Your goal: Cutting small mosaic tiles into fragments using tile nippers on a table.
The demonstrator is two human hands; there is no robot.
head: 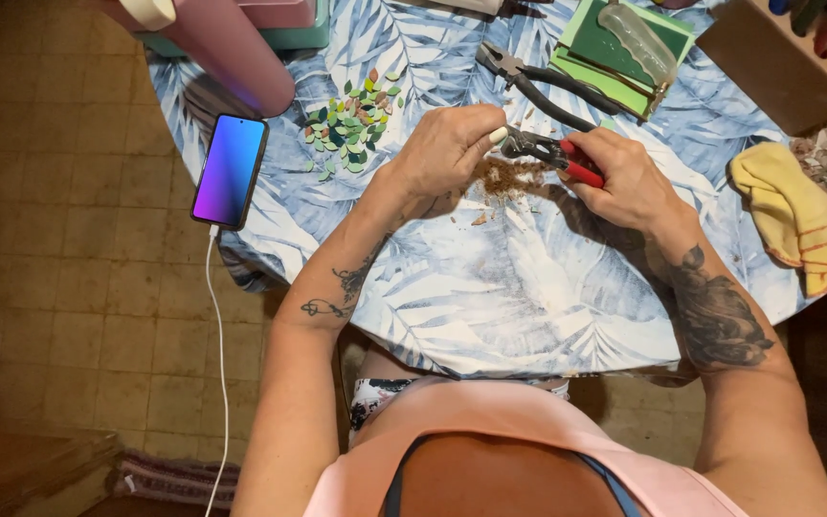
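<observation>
Left hand: we see the left hand [447,148] just above centre of the frame, fingers curled tight and pinched together at the tips; whatever small piece they pinch is hidden from us, so we cannot tell what it is
Right hand: the right hand [624,182] sits right of centre, closed round the red-sleeved handles of the nippers [552,153]; their dark metal head points left and meets the left fingertips
Crumbs: a loose heap of brown crumbs [509,175] lies on the cloth directly beneath the two hands; gritty and fine
Table: a round table under a glossy blue-and-white leaf-print cloth [490,287]
Tile pieces: small leaf-shaped chips, green with a few orange [348,124], scattered upper left of the hands
Pliers: long black pliers [547,84] lie apart, above the hands
Phone: a slim phone with a purple-blue screen [230,169] at the left edge, white cable hanging
Rag: a crumpled yellow rag [796,215] at the right
</observation>
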